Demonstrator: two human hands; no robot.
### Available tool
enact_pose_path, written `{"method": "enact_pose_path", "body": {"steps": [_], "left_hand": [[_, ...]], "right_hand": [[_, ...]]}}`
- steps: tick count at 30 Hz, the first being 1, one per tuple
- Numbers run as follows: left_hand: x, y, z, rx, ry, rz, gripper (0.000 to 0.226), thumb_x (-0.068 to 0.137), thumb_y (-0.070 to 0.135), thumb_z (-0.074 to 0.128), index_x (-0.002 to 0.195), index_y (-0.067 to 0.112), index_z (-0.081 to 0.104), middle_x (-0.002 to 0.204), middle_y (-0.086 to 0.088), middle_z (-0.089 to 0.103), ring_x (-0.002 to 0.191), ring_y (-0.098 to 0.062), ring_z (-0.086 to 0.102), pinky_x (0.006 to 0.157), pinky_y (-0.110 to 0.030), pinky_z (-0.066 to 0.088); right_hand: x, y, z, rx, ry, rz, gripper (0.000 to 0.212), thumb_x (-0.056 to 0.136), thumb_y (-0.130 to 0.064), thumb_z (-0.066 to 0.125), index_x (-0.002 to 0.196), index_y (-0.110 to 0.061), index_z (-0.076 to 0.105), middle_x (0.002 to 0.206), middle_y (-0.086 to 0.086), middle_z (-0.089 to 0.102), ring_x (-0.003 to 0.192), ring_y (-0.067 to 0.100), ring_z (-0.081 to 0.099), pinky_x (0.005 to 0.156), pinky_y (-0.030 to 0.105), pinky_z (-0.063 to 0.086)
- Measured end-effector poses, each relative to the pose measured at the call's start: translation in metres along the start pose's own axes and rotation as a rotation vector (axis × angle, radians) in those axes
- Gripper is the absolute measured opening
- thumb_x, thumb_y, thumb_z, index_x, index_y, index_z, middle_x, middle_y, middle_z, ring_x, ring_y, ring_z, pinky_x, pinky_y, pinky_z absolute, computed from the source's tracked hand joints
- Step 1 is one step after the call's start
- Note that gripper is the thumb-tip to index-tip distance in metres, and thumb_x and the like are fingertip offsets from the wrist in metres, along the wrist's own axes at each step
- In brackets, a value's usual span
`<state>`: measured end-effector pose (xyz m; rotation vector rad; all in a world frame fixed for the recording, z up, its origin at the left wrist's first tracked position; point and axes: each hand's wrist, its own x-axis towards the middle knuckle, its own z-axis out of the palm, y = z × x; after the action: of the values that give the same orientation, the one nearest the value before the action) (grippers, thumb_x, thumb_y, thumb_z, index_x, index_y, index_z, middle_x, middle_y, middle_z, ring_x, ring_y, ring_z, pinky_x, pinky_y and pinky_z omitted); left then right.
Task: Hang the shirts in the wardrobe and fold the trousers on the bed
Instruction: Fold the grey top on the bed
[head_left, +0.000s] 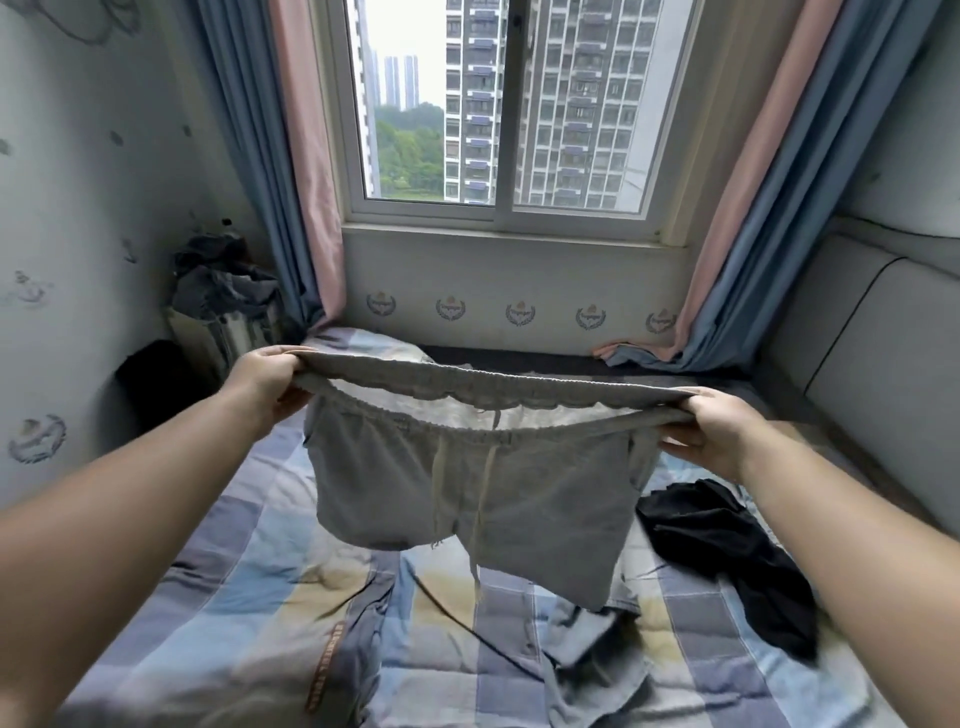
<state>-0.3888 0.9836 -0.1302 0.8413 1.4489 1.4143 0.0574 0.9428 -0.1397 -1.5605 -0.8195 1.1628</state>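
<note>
Grey drawstring cotton shorts (467, 499) stretched by waistband, left hand (265, 384) and right hand (711, 431) both pinching; could twist or bunch if laid unevenly on checked bed (234, 597).

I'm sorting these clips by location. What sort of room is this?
Most likely a bedroom in a high-rise flat: a bed with a checked cover, a curtained window facing tower blocks, and grey shorts held up over the bed.

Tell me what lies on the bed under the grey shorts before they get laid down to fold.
The grey shorts hang from the left hand and right hand. On the bed beneath them lies a crumpled blue-grey garment. A black garment lies to the right, beside the drop spot.
</note>
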Motion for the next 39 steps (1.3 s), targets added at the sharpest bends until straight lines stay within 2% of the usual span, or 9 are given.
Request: {"method": "enact_pose_path", "body": {"steps": [5, 8, 11, 14, 19, 21, 30, 36, 39], "left_hand": [[-0.053, -0.018, -0.031, -0.094, 0.069, -0.033, 0.039, 0.086, -0.012, 0.030, 0.077, 0.006, 0.062, 0.075, -0.016, 0.059, 0.067, -0.024, 0.059, 0.045, -0.021, 0.052], [-0.080, -0.026, -0.044, -0.111, 0.051, -0.087, 0.039, 0.090, -0.010, 0.030, 0.078, 0.007, 0.064, 0.070, -0.013, 0.065, 0.071, -0.022, 0.060, 0.048, -0.022, 0.055], [-0.100, -0.032, -0.053, -0.145, -0.019, -0.121, 0.052, 0.094, -0.004, 0.032, 0.063, 0.010, 0.072, 0.054, -0.001, 0.067, 0.060, -0.013, 0.066, 0.050, -0.021, 0.056], [-0.110, -0.036, -0.056, -0.178, -0.012, -0.160, 0.036, 0.094, 0.001, 0.035, 0.075, 0.010, 0.064, 0.046, 0.001, 0.061, 0.044, -0.006, 0.059, 0.050, -0.019, 0.056], [-0.109, -0.056, -0.055, -0.146, 0.023, -0.219, 0.030, 0.094, 0.004, 0.037, 0.076, 0.012, 0.059, 0.042, 0.001, 0.059, 0.051, -0.010, 0.057, 0.044, -0.017, 0.053], [-0.105, -0.066, -0.052, -0.158, 0.039, -0.240, 0.030, 0.095, 0.005, 0.037, 0.075, 0.011, 0.057, 0.039, 0.001, 0.057, 0.043, -0.009, 0.059, 0.043, -0.018, 0.052], [-0.010, -0.152, -0.022, -0.115, 0.111, -0.376, 0.024, 0.094, 0.004, 0.042, 0.078, 0.011, 0.058, 0.036, 0.002, 0.054, 0.033, -0.005, 0.054, 0.043, -0.018, 0.053], [0.096, -0.235, 0.002, -0.065, 0.182, -0.463, 0.019, 0.096, 0.003, 0.045, 0.081, 0.011, 0.053, 0.061, -0.008, 0.057, 0.061, -0.014, 0.054, 0.061, -0.024, 0.052], [0.158, -0.278, 0.020, -0.051, 0.213, -0.501, 0.019, 0.094, 0.002, 0.046, 0.080, 0.012, 0.054, 0.044, -0.001, 0.058, 0.060, -0.013, 0.054, 0.057, -0.021, 0.055]], "right_hand": [[-0.052, 0.025, -0.009, 0.079, 0.000, 0.023, 0.033, 0.100, -0.012, 0.028, 0.107, -0.021, 0.059, 0.090, 0.007, 0.061, 0.078, 0.020, 0.059, 0.071, 0.041, 0.052], [-0.077, 0.030, -0.012, 0.123, -0.007, 0.003, 0.035, 0.100, -0.011, 0.029, 0.090, -0.023, 0.061, 0.083, 0.006, 0.060, 0.073, 0.021, 0.058, 0.075, 0.045, 0.052], [-0.093, 0.034, -0.013, 0.136, -0.025, -0.019, 0.037, 0.101, -0.009, 0.030, 0.084, -0.023, 0.060, 0.080, 0.007, 0.058, 0.072, 0.022, 0.057, 0.076, 0.044, 0.050], [-0.099, 0.036, -0.010, 0.111, -0.029, -0.024, 0.037, 0.101, -0.009, 0.030, 0.084, -0.023, 0.060, 0.081, 0.007, 0.058, 0.071, 0.022, 0.056, 0.074, 0.043, 0.050], [-0.096, 0.055, 0.000, 0.074, -0.035, 0.031, 0.034, 0.100, -0.009, 0.031, 0.084, -0.021, 0.059, 0.081, 0.006, 0.057, 0.071, 0.021, 0.054, 0.073, 0.039, 0.048], [-0.088, 0.064, 0.003, 0.062, -0.028, 0.054, 0.032, 0.100, -0.010, 0.033, 0.084, -0.020, 0.059, 0.083, 0.006, 0.058, 0.072, 0.021, 0.054, 0.076, 0.042, 0.048], [0.014, 0.124, 0.040, 0.037, 0.043, 0.185, 0.032, 0.097, -0.006, 0.034, 0.086, -0.019, 0.062, 0.084, 0.005, 0.058, 0.072, 0.021, 0.054, 0.074, 0.035, 0.047], [0.122, 0.189, 0.091, 0.033, 0.155, 0.315, 0.034, 0.093, -0.002, 0.033, 0.088, -0.020, 0.062, 0.081, 0.004, 0.055, 0.069, 0.020, 0.053, 0.080, 0.036, 0.046], [0.185, 0.222, 0.117, 0.037, 0.203, 0.358, 0.035, 0.092, -0.001, 0.034, 0.083, -0.020, 0.062, 0.080, 0.002, 0.055, 0.069, 0.019, 0.054, 0.083, 0.036, 0.045]]}}
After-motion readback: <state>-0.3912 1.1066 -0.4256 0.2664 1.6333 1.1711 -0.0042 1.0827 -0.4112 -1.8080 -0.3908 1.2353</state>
